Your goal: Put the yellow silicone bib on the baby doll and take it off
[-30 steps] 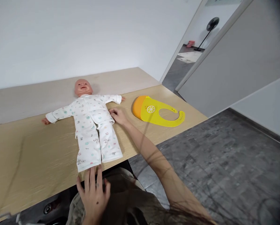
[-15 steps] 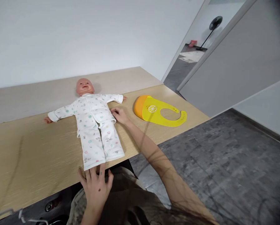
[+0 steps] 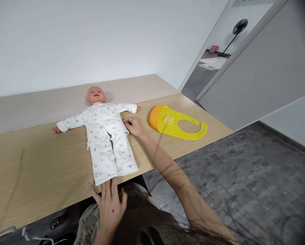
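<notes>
A baby doll lies on its back on the table, arms spread out, head away from me. It wears a white patterned shirt and matching trousers; its feet do not show. My left hand is at the table's near edge, thumb and little finger spread. Its middle fingers reach up under the cuff of the left trouser leg, which hides their tips. Against the shirt's right side rests my right hand, its fingers loosely bent and touching the cloth near the hem.
A yellow bib with an orange pocket lies right of the doll on the wooden table. A white wall stands behind. Past the table's right end are grey floor and a doorway with a fan beyond. White wire shows at lower left.
The view has shifted slightly, so everything sits a little further right. My left fingers reach slightly deeper under the trouser cuff. My right hand stays at the shirt's side.
</notes>
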`<state>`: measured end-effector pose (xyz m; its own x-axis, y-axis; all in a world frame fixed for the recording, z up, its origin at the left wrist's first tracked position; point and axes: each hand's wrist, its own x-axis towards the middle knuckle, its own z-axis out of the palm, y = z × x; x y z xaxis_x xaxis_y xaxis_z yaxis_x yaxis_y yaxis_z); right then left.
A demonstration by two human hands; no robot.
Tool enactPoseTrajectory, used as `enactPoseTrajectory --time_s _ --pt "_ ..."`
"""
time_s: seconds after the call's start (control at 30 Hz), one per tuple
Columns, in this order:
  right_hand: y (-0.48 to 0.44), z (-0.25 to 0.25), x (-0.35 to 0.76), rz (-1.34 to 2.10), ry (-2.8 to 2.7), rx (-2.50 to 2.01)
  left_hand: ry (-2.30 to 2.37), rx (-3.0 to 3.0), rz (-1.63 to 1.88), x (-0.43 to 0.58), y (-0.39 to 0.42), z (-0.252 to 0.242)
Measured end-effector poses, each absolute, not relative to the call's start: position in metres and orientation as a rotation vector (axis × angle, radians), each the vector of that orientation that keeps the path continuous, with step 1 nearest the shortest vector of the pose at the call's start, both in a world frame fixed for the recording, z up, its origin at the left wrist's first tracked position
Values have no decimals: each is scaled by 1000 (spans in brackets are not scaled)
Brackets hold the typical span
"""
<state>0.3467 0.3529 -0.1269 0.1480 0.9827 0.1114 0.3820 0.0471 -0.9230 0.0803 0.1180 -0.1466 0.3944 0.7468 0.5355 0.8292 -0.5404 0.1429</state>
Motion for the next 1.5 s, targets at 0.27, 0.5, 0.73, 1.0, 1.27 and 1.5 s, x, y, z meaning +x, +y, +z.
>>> enactPoseTrajectory --time_s 0.27,0.5,0.73,1.0,1.27,1.5 --pt "352 -127 346 815 -1384 -1486 -1401 -2555 -815 86 117 -144" --pt "352 -123 345 824 -1382 -1524 -1410 -2486 -767 99 125 -131" --pt "351 -119 344 834 -1363 -1539 -1370 -2423 -767 101 118 -137" --pt "353 -125 345 843 -1335 -1503 -1377 -2419 -828 98 110 -150" --pt "353 -125 345 843 -1358 -1532 -1302 -2428 -808 95 120 -149" --pt "353 -124 344 841 -1340 -1518 -1305 -2491 -788 98 134 -130"
